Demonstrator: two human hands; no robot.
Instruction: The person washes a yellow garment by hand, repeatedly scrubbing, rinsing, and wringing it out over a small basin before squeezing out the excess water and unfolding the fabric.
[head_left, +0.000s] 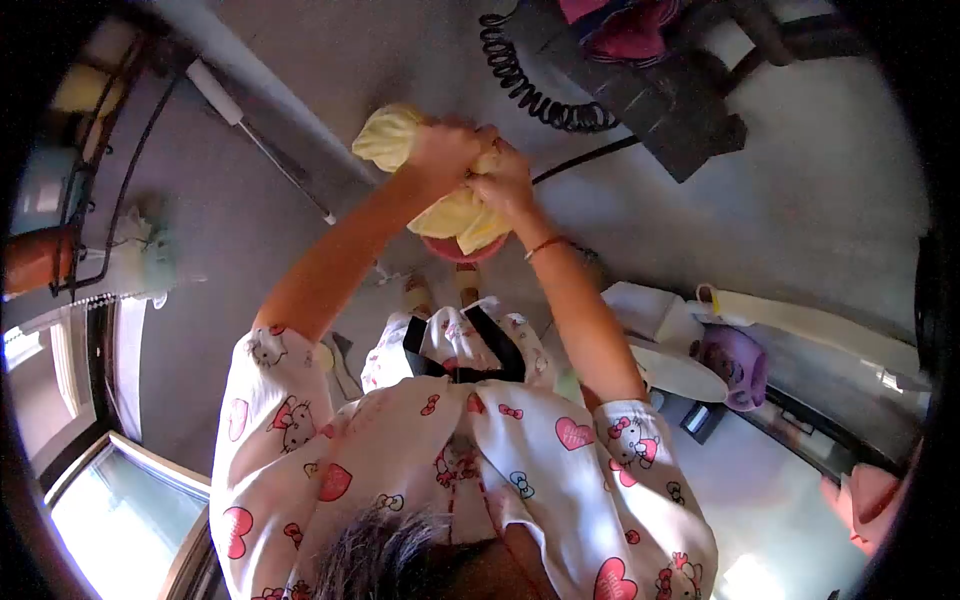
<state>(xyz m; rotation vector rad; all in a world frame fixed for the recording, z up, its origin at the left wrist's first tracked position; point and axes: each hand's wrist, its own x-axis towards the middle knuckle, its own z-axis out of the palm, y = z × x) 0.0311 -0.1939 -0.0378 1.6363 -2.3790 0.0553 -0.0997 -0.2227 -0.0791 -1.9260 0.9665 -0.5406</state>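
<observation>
The person's left hand (447, 155) and right hand (504, 184) are closed side by side, both gripping a yellow cloth (460, 220); the exact finger positions are blurred. The cloth is soft and thick-looking, bunched into folds, with one rounded bulge sticking out past the left hand and looser, pointed folds hanging beneath both. A thin reddish bracelet (546, 246) circles the right wrist.

Below the cloth shows the curved rim of a reddish-pink basin (462, 252), partly hidden by the folds; whether they touch cannot be told. Just beyond it are the person's sandalled feet (467, 285).

A slim metal rod with a smooth white handle (215, 92) slants to the left of the hands, leaving bare grey surface between. Past the hands, a springy black coiled cord (530, 85) loops beside a dark, hard-edged panel (650, 100). Plain grey surface opens to the right, with a purple plastic container (733, 365) well apart, farther down.
</observation>
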